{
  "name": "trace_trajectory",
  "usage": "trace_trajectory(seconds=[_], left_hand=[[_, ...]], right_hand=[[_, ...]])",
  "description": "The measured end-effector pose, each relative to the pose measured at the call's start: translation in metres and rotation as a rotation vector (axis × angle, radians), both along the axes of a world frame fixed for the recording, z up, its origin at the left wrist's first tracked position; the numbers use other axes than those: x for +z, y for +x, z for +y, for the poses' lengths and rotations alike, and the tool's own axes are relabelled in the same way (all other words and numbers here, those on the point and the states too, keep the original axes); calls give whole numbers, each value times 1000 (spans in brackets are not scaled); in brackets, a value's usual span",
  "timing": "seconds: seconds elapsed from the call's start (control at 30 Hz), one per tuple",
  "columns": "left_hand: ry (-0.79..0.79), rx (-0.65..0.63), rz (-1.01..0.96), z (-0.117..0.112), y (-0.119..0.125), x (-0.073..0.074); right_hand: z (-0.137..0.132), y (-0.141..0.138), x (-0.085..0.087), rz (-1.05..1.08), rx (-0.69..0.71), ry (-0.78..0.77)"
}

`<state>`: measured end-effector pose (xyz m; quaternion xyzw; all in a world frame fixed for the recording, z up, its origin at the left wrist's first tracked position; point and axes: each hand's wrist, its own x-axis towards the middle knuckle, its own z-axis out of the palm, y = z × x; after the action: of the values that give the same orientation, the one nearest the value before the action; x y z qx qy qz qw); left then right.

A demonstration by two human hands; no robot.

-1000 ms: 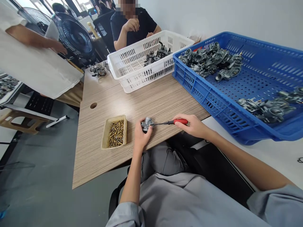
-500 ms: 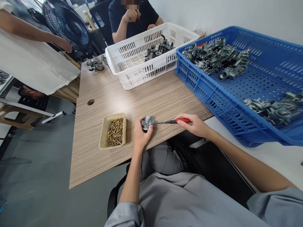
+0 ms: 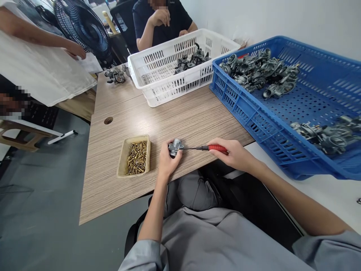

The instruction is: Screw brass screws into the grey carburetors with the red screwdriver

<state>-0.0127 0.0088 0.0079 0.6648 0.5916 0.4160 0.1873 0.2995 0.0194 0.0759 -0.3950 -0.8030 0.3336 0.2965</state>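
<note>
My left hand (image 3: 168, 160) is closed around a small grey metal carburetor (image 3: 176, 146) near the front edge of the table. In my right hand (image 3: 232, 152) is a screwdriver (image 3: 216, 148) with a red handle and a thin dark shaft. The shaft points left, and its tip meets the right side of the carburetor beside my left thumb. Exactly where the tip sits is too small to make out. To the left of my left hand stands a cream plastic tub (image 3: 120, 165) holding many small brass pieces (image 3: 137, 157).
A white basket (image 3: 169, 90) with several carburetors (image 3: 191, 62) stands at the back. On the right is a blue crate (image 3: 239, 101) with piled carburetors (image 3: 262, 69). More carburetors (image 3: 115, 75) lie at the table's far left. One person (image 3: 166, 22) sits opposite; another (image 3: 36, 67) stands left.
My right hand has turned slightly around the screwdriver handle, showing more red. The carburetor stays in my left hand. A white sheet now shows by the standing person's hand.
</note>
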Motion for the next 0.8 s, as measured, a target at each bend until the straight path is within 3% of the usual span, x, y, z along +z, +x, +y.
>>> trace_trajectory(seconds=[0.27, 0.43, 0.63, 0.8], left_hand=[[6, -1, 15, -1, 1, -1], [12, -10, 17, -2, 1, -2], [5, -8, 30, -3, 2, 1], [14, -17, 36, -3, 2, 1]], right_hand=[[-15, -1, 19, -84, -4, -55], [-20, -5, 23, -143, -104, -42], [-21, -4, 27, -91, -12, 0], [-25, -6, 27, -210, -142, 75]])
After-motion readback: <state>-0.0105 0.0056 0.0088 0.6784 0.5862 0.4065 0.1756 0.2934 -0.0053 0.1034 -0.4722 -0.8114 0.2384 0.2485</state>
